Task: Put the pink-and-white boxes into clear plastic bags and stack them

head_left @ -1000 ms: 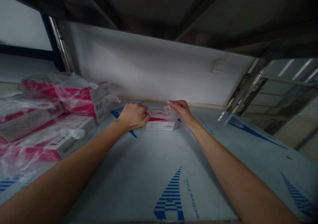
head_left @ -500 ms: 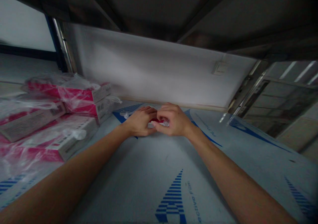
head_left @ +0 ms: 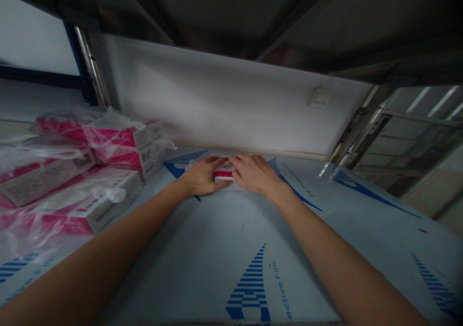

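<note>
A pink and white box [head_left: 223, 173] lies near the back of the film-covered surface, with clear plastic around it. My left hand [head_left: 202, 176] grips its left side, thumb along the front edge and fingers over the top. Against the right side rests my right hand [head_left: 256, 172], its fingers bent over the top and right end. Between the hands only the middle of the box shows; both ends are covered. A bit of the clear plastic bag [head_left: 191, 164] sticks out beyond my left hand.
Several pink and white boxes [head_left: 112, 142] in clear plastic bags are stacked on the left. A white wall with a switch [head_left: 320, 98] stands behind. Overhead is a dark shelf underside [head_left: 217, 17]. Metal posts [head_left: 356, 128] rise at the right and left.
My hands have moved slightly apart, and the right hand's curled pinch has loosened into fingers laid over the box. More of the box's pink and white face shows now.
</note>
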`<state>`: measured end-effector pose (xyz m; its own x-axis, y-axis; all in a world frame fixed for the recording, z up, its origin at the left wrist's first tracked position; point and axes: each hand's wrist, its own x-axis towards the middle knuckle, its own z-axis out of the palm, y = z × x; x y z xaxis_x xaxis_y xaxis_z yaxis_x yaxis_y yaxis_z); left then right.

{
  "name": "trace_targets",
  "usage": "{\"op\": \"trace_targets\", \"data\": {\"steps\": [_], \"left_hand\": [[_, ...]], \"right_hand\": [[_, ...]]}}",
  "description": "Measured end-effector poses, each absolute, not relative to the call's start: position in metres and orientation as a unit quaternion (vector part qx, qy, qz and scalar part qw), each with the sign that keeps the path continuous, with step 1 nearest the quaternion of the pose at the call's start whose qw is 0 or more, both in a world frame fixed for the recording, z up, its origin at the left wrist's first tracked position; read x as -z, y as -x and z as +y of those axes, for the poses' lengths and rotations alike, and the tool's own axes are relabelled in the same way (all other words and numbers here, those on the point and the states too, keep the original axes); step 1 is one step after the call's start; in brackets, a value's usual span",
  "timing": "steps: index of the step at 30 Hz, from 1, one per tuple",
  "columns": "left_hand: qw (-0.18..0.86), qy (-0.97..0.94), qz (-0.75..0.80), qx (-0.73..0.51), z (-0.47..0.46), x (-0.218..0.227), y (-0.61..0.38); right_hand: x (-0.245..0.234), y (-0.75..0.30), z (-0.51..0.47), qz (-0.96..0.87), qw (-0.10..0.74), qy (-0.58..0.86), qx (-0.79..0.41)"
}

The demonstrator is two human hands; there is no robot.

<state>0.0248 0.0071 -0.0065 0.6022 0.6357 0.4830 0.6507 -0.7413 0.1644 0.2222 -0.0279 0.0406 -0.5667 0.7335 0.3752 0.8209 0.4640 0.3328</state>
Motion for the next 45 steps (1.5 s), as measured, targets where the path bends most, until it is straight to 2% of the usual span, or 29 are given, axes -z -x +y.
{"op": "trace_targets", "data": {"steps": [8,13,19,31,40,45], "left_hand": [[-0.009,0.886,-0.379,0.268,0.009,0.008,-0.027],[0.011,0.894,-0.337,0.294,0.004,0.003,-0.027],[0.045,0.884,-0.3,0.356,-0.004,-0.009,-0.034],[0.002,0.916,-0.256,0.309,0.003,-0.002,-0.033],[0.034,0.891,-0.35,0.289,0.0,0.0,-0.035],[0.067,0.889,-0.378,0.251,0.0,0.0,-0.032]], "right_hand": [[-0.032,-0.226,-0.019,-0.792,0.122,0.56,0.211],[-0.023,-0.236,-0.007,-0.786,0.153,0.588,0.112],[-0.017,-0.247,0.009,-0.754,0.229,0.615,0.022],[-0.019,-0.281,0.022,-0.769,0.206,0.578,-0.18],[-0.02,-0.286,0.015,-0.84,0.217,0.484,-0.116],[-0.012,-0.284,0.024,-0.824,0.269,0.441,-0.231]]}}
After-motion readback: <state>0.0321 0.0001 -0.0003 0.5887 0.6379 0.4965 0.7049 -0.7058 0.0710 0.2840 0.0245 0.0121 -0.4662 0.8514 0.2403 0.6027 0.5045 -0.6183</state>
